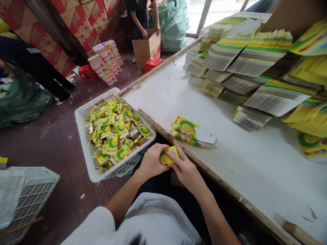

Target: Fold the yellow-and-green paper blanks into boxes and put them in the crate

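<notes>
Both of my hands meet around one small yellow carton [169,155] in front of my body, beside the table's wooden edge. The fingers of my left hand [152,160] are wrapped round its left end. My right hand [187,170] grips its right end, near a white barcode patch. Just beyond, on the white table [163,89], lies a small fanned stack of flat yellow and green cartons [187,131]. To the left, a white plastic basket [87,149] is heaped with small yellow and green cartons [112,143].
Large stacks of flat cartons [249,54] cover the table's far right. Empty-looking crates [33,194] stand at lower left. Beyond are a red stool [87,72], pink packs [104,64], a person at an open cardboard box [143,52], and another person bending at the left.
</notes>
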Demonstrator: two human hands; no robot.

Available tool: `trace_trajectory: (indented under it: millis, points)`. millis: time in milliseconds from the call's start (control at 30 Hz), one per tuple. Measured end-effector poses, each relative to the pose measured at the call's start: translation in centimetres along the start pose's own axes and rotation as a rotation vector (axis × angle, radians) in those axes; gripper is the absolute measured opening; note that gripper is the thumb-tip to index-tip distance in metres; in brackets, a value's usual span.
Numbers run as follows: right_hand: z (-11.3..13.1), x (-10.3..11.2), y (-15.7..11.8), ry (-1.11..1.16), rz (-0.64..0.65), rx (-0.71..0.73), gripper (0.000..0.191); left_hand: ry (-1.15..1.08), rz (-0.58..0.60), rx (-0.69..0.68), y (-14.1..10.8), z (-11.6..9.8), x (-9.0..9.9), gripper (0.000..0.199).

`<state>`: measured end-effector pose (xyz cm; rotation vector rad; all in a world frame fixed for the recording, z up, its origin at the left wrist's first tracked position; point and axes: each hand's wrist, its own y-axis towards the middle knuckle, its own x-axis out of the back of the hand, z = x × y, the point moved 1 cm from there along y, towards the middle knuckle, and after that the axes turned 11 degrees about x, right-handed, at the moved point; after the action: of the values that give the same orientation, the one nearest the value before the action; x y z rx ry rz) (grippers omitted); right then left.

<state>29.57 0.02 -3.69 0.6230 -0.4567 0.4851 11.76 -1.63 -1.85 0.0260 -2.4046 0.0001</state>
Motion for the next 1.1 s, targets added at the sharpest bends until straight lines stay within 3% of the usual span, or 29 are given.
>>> trace_trajectory:
  millis: [200, 300, 367, 467, 533, 600, 667, 767, 933, 1100]
  points:
    - [0.5, 2.8, 0.7, 0.029, 0.163, 0.003, 0.026, -0.069, 0.047, 0.046, -0.3, -0.2, -0.4, 0.083]
    - [0.8, 2.2, 1.2, 0.034, 0.045, -0.043, 0.023, -0.057, -0.003, -0.002, -0.1, -0.5, -0.7, 0.078]
    - [0.6, 1.5, 1.6, 0.067, -0.049, -0.062, 0.039, -0.049, -0.048, 0.007, 0.2, 0.0, -0.4, 0.075]
    - [-0.8, 1.6, 2.4, 0.031, -0.203, -0.101, 0.063, 0.046, -0.295, 0.120, 0.9, 1.7, 1.5, 0.077]
    - [-2.7, 2.6, 3.0, -0.144, -0.351, -0.163, 0.056, 0.156, -0.536, 0.229, 1.3, 3.2, 3.3, 0.086]
    - [-4.8, 3.7, 3.6, -0.368, -0.391, -0.245, 0.046, 0.224, -0.651, 0.288, 1.5, 4.4, 4.5, 0.095]
    - [-6.7, 4.2, 4.1, -0.531, -0.303, -0.327, 0.040, 0.217, -0.608, 0.264, 1.5, 5.0, 4.7, 0.091]
    - [-7.9, 4.0, 4.4, -0.637, -0.219, -0.355, 0.033, 0.123, -0.438, 0.188, 1.2, 4.9, 3.1, 0.074]
    - [-7.7, 3.6, 4.4, -0.689, -0.196, -0.328, 0.038, -0.066, -0.178, 0.165, 0.8, 3.4, -0.1, 0.063]
    - [-7.7, 3.7, 4.9, -0.652, -0.145, -0.347, 0.035, -0.162, -0.016, 0.116, 0.8, 2.2, -0.8, 0.056]
